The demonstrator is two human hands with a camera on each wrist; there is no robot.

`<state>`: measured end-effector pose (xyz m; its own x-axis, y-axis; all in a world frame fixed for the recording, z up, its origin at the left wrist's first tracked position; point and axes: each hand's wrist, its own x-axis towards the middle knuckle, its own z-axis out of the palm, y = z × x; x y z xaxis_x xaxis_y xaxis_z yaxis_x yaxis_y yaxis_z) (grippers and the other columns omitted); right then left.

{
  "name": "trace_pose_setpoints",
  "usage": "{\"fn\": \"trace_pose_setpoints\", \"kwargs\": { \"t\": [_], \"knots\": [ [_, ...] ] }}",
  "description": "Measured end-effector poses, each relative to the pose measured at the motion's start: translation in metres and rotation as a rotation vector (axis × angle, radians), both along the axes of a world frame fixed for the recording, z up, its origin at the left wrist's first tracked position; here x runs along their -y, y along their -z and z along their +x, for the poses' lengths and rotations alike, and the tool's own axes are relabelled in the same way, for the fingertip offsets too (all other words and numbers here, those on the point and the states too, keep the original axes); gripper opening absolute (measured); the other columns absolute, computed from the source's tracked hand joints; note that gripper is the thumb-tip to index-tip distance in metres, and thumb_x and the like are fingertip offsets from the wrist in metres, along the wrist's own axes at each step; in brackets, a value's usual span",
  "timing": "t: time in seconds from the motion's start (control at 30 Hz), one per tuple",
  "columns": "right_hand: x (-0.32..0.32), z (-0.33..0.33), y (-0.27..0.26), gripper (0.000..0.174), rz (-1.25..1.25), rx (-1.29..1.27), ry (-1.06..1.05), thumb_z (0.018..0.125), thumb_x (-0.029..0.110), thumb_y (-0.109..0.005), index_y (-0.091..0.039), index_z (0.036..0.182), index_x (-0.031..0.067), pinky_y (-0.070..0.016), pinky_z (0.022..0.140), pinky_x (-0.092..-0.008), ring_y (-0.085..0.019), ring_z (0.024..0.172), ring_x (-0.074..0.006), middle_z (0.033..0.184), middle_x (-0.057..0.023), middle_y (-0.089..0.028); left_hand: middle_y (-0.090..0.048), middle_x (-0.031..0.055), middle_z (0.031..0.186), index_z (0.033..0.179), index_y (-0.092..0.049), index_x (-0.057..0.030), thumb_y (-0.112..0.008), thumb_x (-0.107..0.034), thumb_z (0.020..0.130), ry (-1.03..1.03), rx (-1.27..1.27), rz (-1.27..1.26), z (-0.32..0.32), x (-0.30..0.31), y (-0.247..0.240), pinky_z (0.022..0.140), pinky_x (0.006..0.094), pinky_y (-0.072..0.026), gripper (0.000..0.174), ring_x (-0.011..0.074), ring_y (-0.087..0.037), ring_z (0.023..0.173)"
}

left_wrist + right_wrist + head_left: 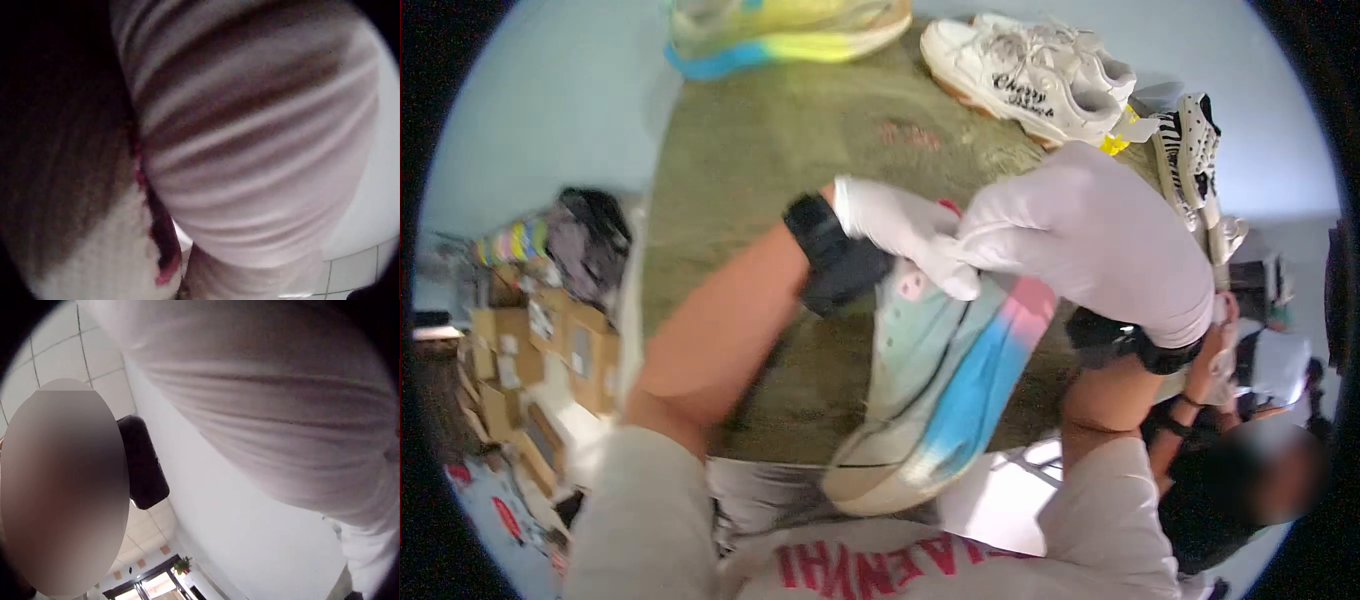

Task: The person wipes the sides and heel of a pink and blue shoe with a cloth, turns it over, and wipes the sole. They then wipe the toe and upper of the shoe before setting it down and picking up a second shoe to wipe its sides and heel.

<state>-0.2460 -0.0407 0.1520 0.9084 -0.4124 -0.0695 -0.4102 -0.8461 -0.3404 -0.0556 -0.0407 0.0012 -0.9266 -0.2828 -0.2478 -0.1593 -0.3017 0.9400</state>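
A pale sneaker (915,345) with a blue and pink sole side stands tilted at the table's near edge, its toe towards the person. Both hands wear white gloves and meet at its upper end. My left hand (905,232) grips the shoe there, thumb along the upper. From the other side my right hand (1080,225) bends over the same spot with curled fingers, their tips hidden behind the glove. In the left wrist view, glove fabric (250,156) fills most of the picture. The right wrist view shows the wrinkled glove (269,406) close up.
On the brown table (800,140) lie a yellow and blue sneaker (790,45) at the back left and white sneakers (1030,75) at the back right. Black-and-white shoes (1190,150) stand farther right. Cardboard boxes (585,350) are at left, another person (1210,500) at lower right.
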Motion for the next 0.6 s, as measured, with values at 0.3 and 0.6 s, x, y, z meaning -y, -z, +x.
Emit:
{"fn": "trace_pose_setpoints", "kwargs": {
  "t": [0.3,0.6],
  "knots": [
    [-0.002,-0.049,-0.038,0.02,-0.201,0.927,0.493,0.094,0.017,-0.065,-0.071,0.097,-0.0018,-0.0506,0.064,-0.0322,-0.066,0.069,-0.0228,0.079,-0.0165,-0.068,-0.056,0.017,0.14,0.146,-0.045,0.0011,-0.056,-0.03,0.103,-0.146,0.279,-0.675,-0.001,-0.048,-0.125,0.107,0.038,-0.0425,0.054,0.0262,-0.057,0.124],
    [-0.014,-0.063,-0.055,0.026,-0.123,1.523,0.609,0.099,0.014,-0.062,-0.068,0.116,-0.0048,-0.0512,0.081,-0.0249,-0.062,0.084,-0.0074,0.095,-0.0049,-0.075,-0.063,0.0258,0.115,0.122,-0.063,-0.0043,-0.07,-0.009,0.082,-0.392,0.87,-1.608,0.02,-0.106,-0.12,0.099,0.0439,-0.0498,0.041,0.0424,-0.06,0.114]
  ]
}}
